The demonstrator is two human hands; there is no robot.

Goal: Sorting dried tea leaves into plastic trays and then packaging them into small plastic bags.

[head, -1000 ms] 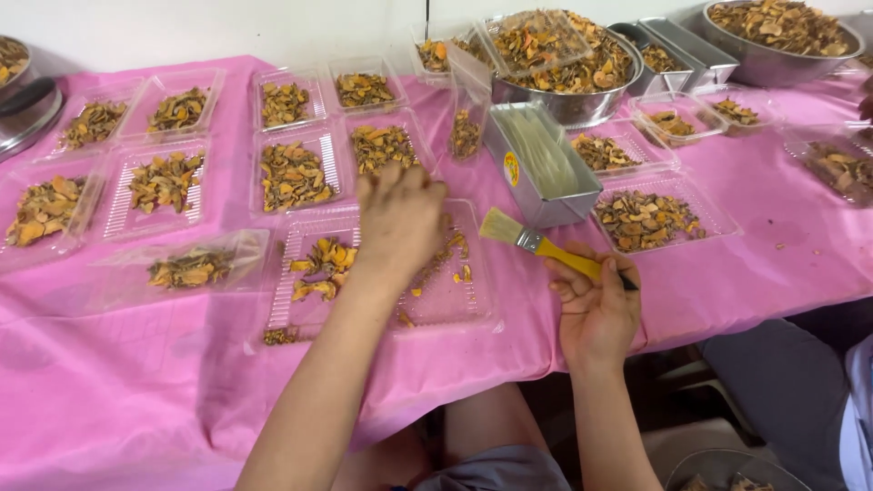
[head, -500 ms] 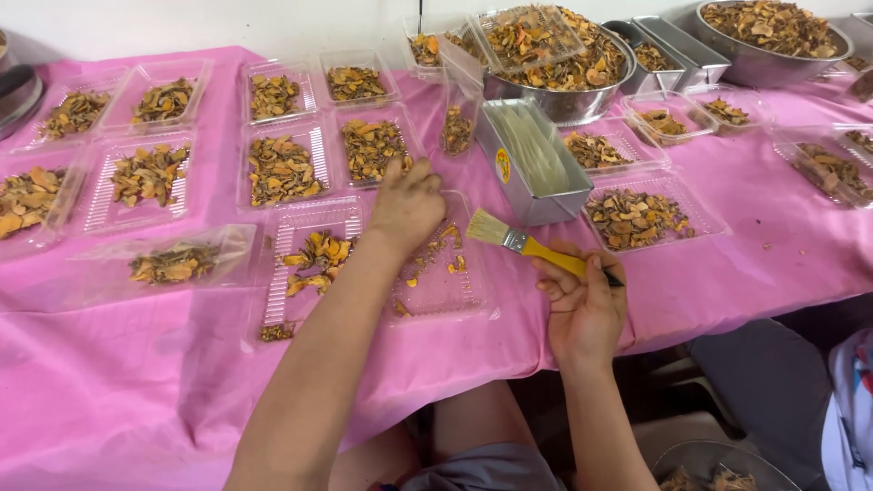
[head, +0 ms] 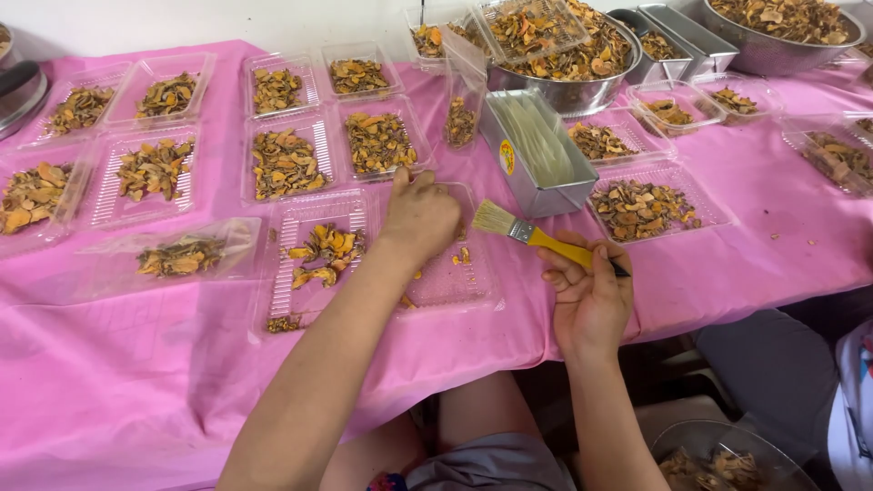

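Left hand (head: pixel 420 216) — fingers loosely curled, resting inside open clear tray (head: pixel 459 282) on pink surface (head: pixel 136 382), holding nothing visible. Right hand (head: pixel 591 300) — fingers wrapped around yellow-handled brush (head: pixel 536 236), bristles just beside metal tin (head: pixel 536 155).

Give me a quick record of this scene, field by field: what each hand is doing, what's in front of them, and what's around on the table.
Left hand: left hand rests palm down on the open clear tray, over its right half
Right hand: right hand holds a yellow-handled brush, bristles pointing left
Tray contents: dried orange-brown pieces in the left half, a few crumbs on the right
Surface: pink tablecloth
Nearby: metal loaf tin, filled clear trays, large metal bowl heaped with the same dried pieces
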